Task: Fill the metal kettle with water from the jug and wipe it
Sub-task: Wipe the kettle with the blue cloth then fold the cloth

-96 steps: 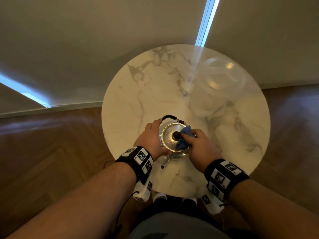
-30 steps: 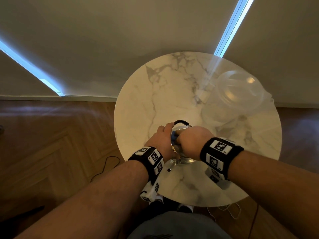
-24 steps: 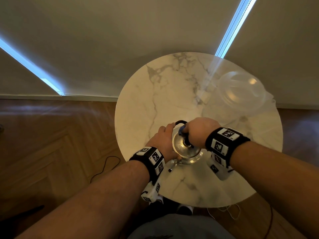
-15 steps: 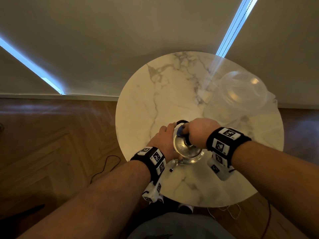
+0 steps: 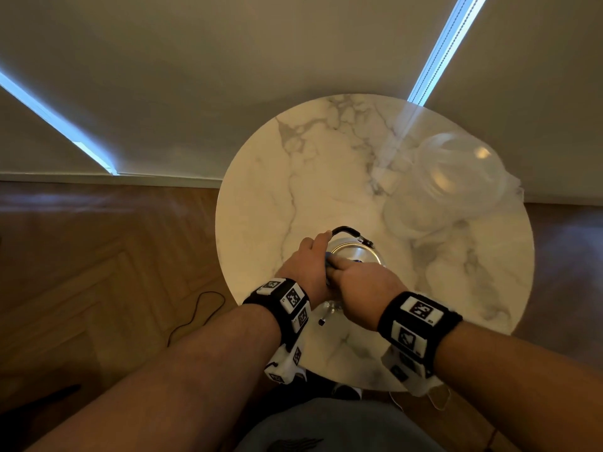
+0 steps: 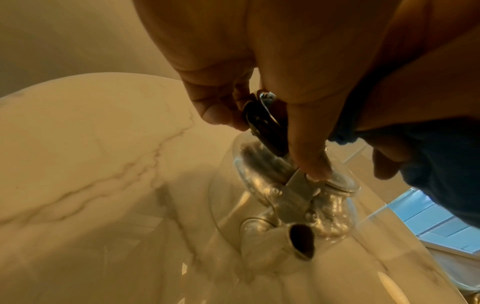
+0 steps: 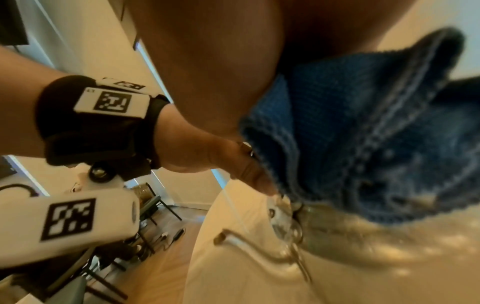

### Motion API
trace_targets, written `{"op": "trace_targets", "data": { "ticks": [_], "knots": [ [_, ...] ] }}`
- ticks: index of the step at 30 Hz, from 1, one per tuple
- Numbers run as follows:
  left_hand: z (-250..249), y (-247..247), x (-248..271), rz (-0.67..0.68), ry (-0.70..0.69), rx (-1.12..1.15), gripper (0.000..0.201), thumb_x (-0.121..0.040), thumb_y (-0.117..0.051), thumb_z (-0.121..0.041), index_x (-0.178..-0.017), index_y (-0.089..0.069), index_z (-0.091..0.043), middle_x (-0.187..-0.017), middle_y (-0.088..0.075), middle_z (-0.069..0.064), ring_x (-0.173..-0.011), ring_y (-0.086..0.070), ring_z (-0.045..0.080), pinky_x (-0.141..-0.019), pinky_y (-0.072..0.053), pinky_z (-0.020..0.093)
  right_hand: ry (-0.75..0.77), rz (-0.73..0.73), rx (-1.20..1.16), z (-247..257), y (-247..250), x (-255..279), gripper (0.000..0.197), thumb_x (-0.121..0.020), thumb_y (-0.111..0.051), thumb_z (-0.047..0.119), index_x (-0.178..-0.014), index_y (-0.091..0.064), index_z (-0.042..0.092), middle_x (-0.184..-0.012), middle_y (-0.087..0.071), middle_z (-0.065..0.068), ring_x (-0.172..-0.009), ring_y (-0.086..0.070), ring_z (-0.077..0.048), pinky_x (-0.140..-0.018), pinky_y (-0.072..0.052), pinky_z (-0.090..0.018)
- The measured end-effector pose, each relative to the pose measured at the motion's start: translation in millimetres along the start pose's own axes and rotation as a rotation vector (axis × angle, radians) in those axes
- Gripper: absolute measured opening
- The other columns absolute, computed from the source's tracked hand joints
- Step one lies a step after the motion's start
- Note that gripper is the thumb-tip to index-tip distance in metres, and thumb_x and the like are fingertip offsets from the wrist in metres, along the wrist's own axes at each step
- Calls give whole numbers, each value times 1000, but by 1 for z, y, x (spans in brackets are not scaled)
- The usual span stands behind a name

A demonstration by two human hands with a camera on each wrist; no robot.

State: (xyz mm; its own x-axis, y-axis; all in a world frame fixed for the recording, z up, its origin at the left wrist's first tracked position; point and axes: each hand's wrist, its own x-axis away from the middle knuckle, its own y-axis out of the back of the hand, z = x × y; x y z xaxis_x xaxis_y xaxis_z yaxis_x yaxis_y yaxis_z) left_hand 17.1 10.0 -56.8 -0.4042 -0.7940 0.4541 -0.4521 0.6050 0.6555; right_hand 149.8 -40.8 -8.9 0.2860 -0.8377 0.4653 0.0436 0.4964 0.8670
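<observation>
Both hands on the kettle (image 5: 355,256), near table (image 5: 261,197) edge

Right hand (image 5: 362,285) clutches blue cloth (image 7: 363,133) against its near side; left hand (image 5: 306,265) apparently grips the black handle (image 5: 346,230), 1 finger on the metal; clear jug (image 5: 453,181) stands beyond, right

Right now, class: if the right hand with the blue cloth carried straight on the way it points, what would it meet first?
Most likely the left hand, which grips the kettle just beyond the right hand and its cloth; depth is uncertain.

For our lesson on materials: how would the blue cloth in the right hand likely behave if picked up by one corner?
The blue cloth would probably hang limp: it bunches in folds in the right hand. Its knitted weave suggests it is light and not slippery. It should drape over the kettle rather than slide off.
</observation>
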Motion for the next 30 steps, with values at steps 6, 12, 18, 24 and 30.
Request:
{"op": "trace_targets", "data": {
  "ticks": [6, 12, 18, 24, 30],
  "knots": [
    [3, 0, 0, 8, -9, -42, 113, -70, -88, -29, -157, -16, -31, -145, -38, 6, -116, -61, 29, -90, -56, 42, -87, 84, -73, -7, -24, 36, 84, -85, -47, 3, -154, -20, 43, -164, -10, 18, -99, -66, -24, -78, -56, -34],
    [2, 0, 1, 11, -13, -34, 116, -68, -91, -28, -157, -17, -31, -144, -39, 5, -115, -61, 29, -90, -56, 43, -135, 45, -51, -4, -25, 28, 87, -86, -43, 1, -156, -11, 42, -166, 0, 15, -96, -63, -25, -70, -56, -35],
    [0, 2, 2, 9, -35, -39, 114, -68, -91, -27, -156, -17, -29, -141, -40, 4, -116, -60, 26, -89, -53, 35, -128, 108, -44, -7, -39, 53, 95, -86, -46, 4, -155, 5, 44, -165, 14, 13, -100, -57, -26, -68, -53, -35],
    [0, 2, 2, 18, -27, -70, 118, -67, -92, -31, -157, -16, -29, -142, -40, 4, -116, -60, 27, -89, -54, 37, -139, 89, -54, -11, -47, 53, 93, -85, -46, 4, -156, 3, 42, -165, 12, 12, -104, -53, -26, -63, -46, -33],
    [1, 0, 2, 6, -17, -81, 122, -64, -93, -35, -157, -14, -33, -140, -42, 1, -118, -59, 24, -93, -56, 44, -143, 62, -112, -21, -56, 58, 95, -86, -46, 3, -153, 1, 51, -164, 11, 20, -99, -52, -21, -64, -46, -30]
  ]
}}
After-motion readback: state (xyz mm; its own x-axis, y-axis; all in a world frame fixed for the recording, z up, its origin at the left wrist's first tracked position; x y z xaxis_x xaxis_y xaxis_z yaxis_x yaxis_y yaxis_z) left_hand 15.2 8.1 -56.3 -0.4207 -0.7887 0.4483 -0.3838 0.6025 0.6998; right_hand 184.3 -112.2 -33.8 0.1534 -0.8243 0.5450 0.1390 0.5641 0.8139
